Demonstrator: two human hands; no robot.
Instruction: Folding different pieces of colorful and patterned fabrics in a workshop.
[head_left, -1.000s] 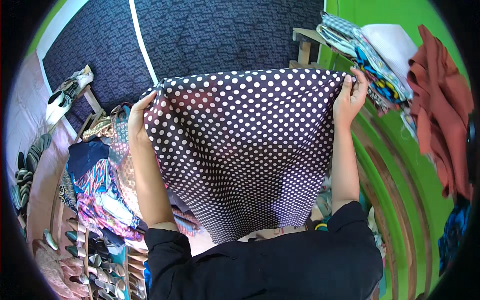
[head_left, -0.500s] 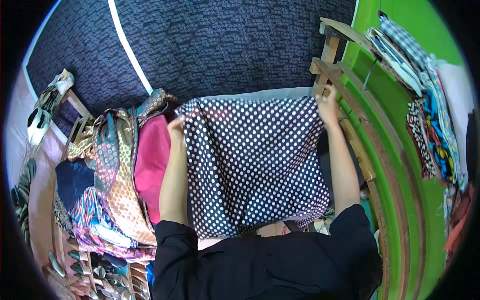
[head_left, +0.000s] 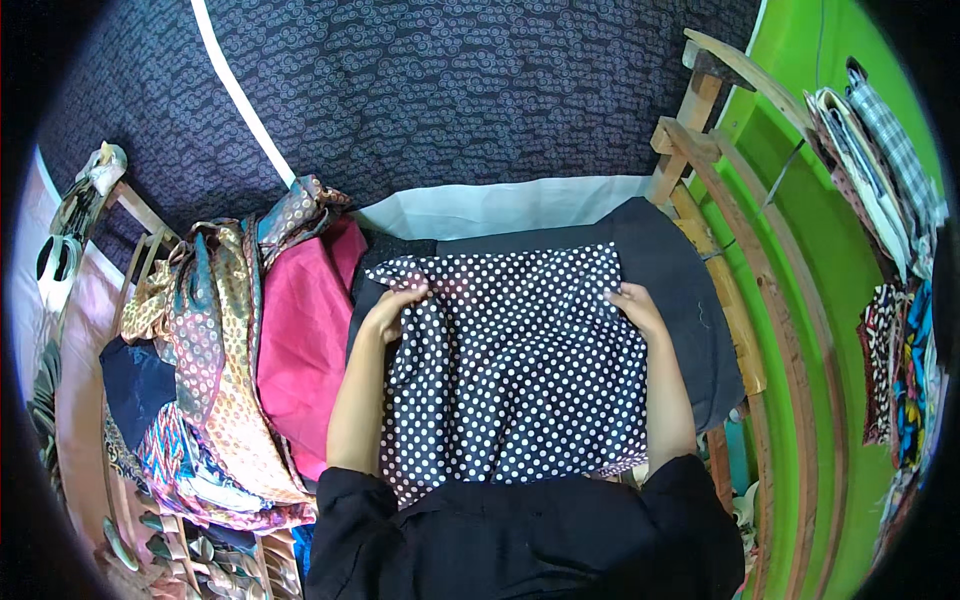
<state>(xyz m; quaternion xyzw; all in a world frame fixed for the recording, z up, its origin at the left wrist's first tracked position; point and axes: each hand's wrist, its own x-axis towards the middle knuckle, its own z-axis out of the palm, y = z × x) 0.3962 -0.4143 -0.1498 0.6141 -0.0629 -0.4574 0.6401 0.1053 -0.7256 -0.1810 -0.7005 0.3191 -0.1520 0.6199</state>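
Observation:
A black fabric with white polka dots (head_left: 520, 370) is stretched in front of me, its lower part reaching down to my body. My left hand (head_left: 392, 310) is closed on its left side, thumb over the cloth near the upper corner. At the opposite edge, my right hand (head_left: 638, 308) pinches the fabric a little below its top right corner. Folds run down the cloth's left half. Beneath and behind it lies a plain black cloth (head_left: 690, 320), showing mostly on the right.
Draped on the left are a pink cloth (head_left: 305, 350) and several patterned scarves (head_left: 215, 330). Wooden rails (head_left: 770, 310) run along the green wall (head_left: 845, 400) at right, where folded fabrics (head_left: 870, 170) hang. A dark patterned curtain (head_left: 480, 100) covers the far side. Shoes (head_left: 215, 570) stand at lower left.
Both hands have come down and closer together, lowering the polka-dot fabric toward me. The plain black cloth and more of the white strip behind it now show.

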